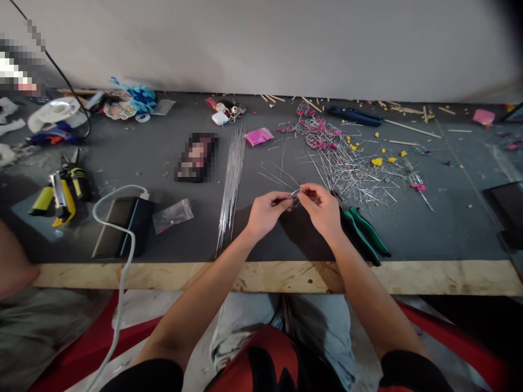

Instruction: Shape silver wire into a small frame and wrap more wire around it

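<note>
My left hand [267,212] and my right hand [321,209] meet above the grey table, both pinching a thin silvery wire [295,193] bent between the fingertips. Fine ends of wire stick out to the upper left of the fingers. Just right of my right hand lie green-handled pliers [368,231], partly behind the wrist. Beyond it spreads a tangled heap of wires [355,174] with pink and yellow beads. Left of my left hand is a bundle of straight wires [232,185]. A pink packet [259,136] sits at the bundle's far end.
A power bank [122,226] with a white cable, a small clear bag [174,215] and yellow-black tools [61,190] lie to the left. A phone [196,157] lies behind. Dark blue pliers [355,115] and wooden sticks are near the wall. Another person's arm [14,261] shows at far left.
</note>
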Tool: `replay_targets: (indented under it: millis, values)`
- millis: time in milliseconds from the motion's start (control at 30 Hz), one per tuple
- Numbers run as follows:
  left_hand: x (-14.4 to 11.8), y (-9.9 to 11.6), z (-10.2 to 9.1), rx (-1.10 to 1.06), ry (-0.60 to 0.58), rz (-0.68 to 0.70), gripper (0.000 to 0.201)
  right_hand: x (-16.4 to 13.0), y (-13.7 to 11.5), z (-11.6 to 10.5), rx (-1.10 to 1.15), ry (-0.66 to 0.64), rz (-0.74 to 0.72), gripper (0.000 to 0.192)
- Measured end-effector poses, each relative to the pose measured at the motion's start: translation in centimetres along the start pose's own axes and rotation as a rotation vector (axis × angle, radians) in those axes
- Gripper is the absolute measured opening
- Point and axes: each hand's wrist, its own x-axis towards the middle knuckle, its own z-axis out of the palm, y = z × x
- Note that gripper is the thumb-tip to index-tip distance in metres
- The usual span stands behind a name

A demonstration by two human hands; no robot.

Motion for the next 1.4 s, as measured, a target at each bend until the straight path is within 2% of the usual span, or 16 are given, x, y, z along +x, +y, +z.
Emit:
replay_targets:
  millis: [267,467,600,800,933,1033,1133,1200,1400]
  values:
    - [0.2,0.3,-0.2,-0.043,-0.041,-0.021,0.022,0.1,-0.9,-0.6,-0.039,-0.087,0.052,0.019]
    - [0.2,0.6,-0.2,-0.163,-0.056,-0.100,0.021,0.3,-0.3,-0.3,0.237,-0.104,0.209,0.018]
    - [0.4,0.5,-0.5,-0.310,-0.139,-0.164,0.021,0.3,-0.1,-0.2,0.434,-0.142,0.306,0.019]
    - [0.5,0.1,-1.3,-0.477,-0.269,-0.251,0.017,0.2,0.0,-0.2,0.607,-0.212,0.348,0.017]
    - [0.5,0.1,-1.4,-0.546,-0.311,-0.321,0.017,0.1,0.1,0.1,0.619,-0.205,0.331,0.017]
    - [0.6,0.2,-0.9,-0.522,-0.208,-0.266,0.019,-0.2,-0.1,0.6,0.496,-0.094,0.222,0.016]
    - [0.6,0.1,-0.2,-0.420,0.003,-0.092,0.017,-0.7,-0.4,1.2,0.287,0.045,0.062,0.016]
    - [0.5,-0.1,0.1,-0.325,0.095,0.003,0.015,-1.2,-0.4,1.5,0.158,0.098,-0.018,0.015]
    - [0.0,-0.3,0.6,-0.207,0.182,0.084,0.023,-1.9,-0.5,2.3,0.009,0.137,-0.169,0.014]
